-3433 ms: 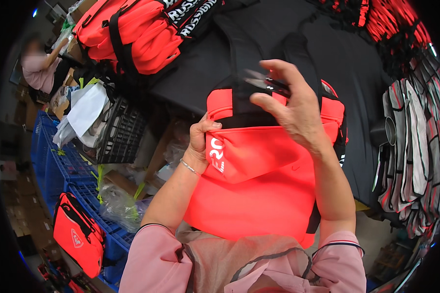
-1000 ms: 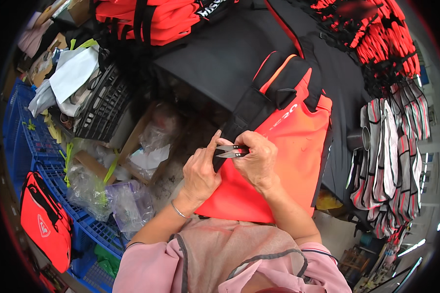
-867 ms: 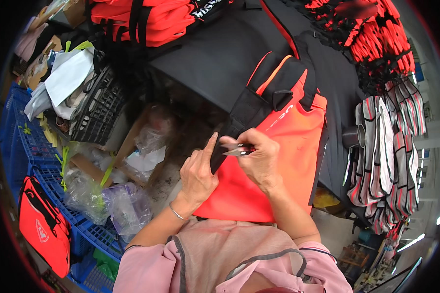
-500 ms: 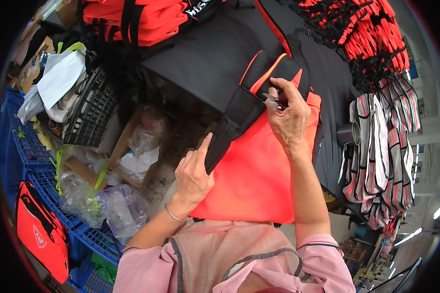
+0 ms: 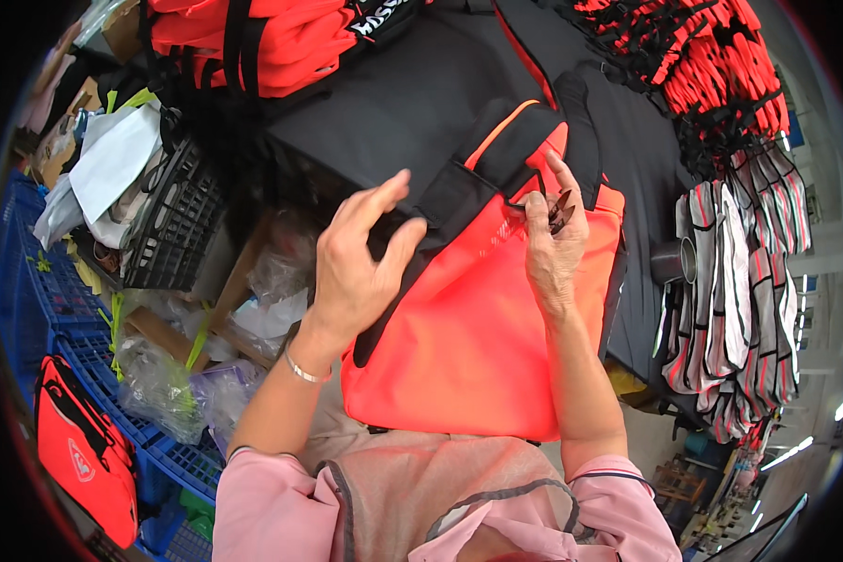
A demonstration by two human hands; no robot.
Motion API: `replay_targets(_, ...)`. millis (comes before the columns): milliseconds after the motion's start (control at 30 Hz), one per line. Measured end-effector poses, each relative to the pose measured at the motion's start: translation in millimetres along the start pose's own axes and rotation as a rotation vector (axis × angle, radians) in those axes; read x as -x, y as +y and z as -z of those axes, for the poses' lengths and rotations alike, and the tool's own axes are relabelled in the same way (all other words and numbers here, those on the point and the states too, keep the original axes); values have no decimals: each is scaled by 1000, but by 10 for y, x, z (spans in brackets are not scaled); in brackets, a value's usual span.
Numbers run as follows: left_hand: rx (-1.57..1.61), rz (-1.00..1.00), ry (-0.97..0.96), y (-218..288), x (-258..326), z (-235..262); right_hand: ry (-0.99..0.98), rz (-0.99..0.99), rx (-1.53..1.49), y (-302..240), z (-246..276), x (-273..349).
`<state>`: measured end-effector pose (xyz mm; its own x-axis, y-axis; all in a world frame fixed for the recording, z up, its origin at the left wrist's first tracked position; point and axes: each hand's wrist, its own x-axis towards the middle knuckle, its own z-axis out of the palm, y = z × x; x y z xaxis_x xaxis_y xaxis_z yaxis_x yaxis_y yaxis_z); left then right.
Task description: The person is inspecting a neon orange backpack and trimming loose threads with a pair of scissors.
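Note:
A bright orange-red bag [image 5: 450,347] with black trim lies in front of me, reaching from the black-covered table to my lap. My right hand [image 5: 554,248] is over its upper right part and holds small thread snips [image 5: 562,214] in its curled fingers. Its thumb and forefinger are by a black edge of the bag; whether they pinch it I cannot tell. Open, with thumb and fingers apart, my left hand [image 5: 354,267] hovers at the bag's left side near the black strip [image 5: 450,201]. Nothing shows in its grasp.
Red bags [image 5: 253,47] are piled at the far left, with more red pieces [image 5: 712,75] at the far right. Grey-white pieces [image 5: 712,281] hang on the right beside a metal tube [image 5: 670,260]. A black crate [image 5: 173,211], plastic bags and blue crates [image 5: 94,347] stand left.
My left hand has lifted off the bag's black edge and spread its fingers. The right hand has drawn slightly nearer with the snips. The bag's upper part has shifted.

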<state>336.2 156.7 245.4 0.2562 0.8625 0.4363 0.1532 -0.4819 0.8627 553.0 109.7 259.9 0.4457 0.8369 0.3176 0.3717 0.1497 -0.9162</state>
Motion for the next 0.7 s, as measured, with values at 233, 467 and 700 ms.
replay_targets(233,152,227,-166,-51,-551,-325,19,-4,-67,-9,-107,1)
replay_targets(467,-17,98,-42,-111,-550,-523,-5,14,-13,-28,-124,-16)
replay_targets(700,88,149,29,-207,-493,-588,-229,29,592,-432,126,-246)
